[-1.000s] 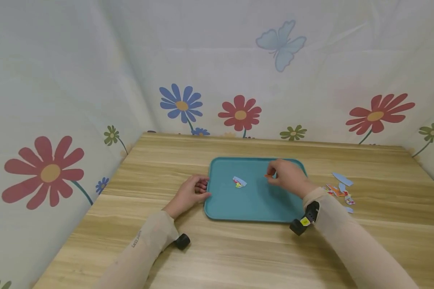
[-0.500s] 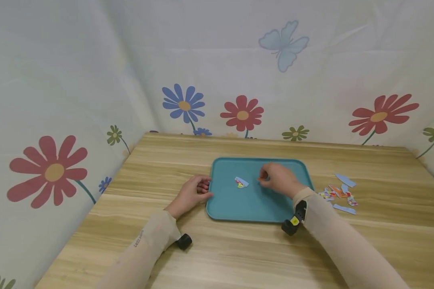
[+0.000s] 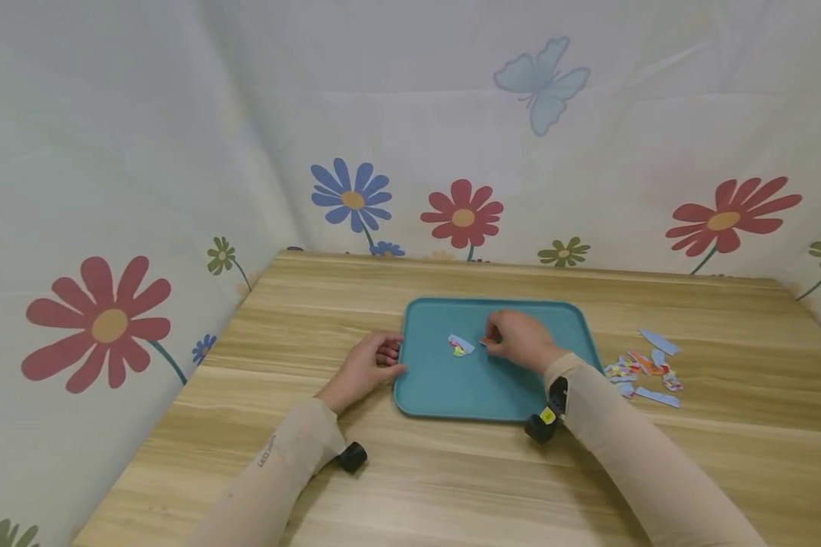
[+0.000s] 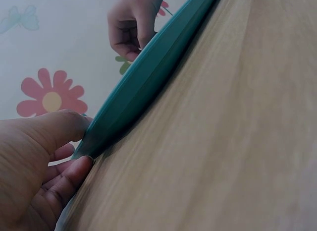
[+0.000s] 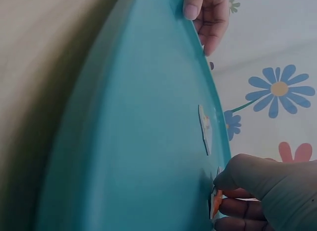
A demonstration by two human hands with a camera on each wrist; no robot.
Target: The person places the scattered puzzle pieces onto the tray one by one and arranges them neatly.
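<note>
We see the left hand [image 3: 362, 371] at the left edge of the shallow teal rectangular tray [image 3: 438, 389]: thumb over the rim, fingers bent against the outer wall. We call it a light hold, probably to stop it sliding on the light-brown wood-grain table [image 3: 383, 486]. The right hand [image 3: 520, 338], over the tray's middle, pinches a thin orange piece [image 5: 216, 201] between thumb and fingers; so flat a thing likely needs fingertips. Just left of it, a light-blue piece with a multicoloured patch [image 3: 461, 344] lies on the tray. A loose heap of orange, light-blue and mixed-colour scraps [image 3: 646, 363] sits on the table right of the tray, presumably for easy right-hand reach.

Hard to make out: fingers cover most of the orange piece, and we can't tell if it touches the tray floor. Scraps overlap, so no count; prints too small to read. Both forearms are cut off at the near side.
</note>
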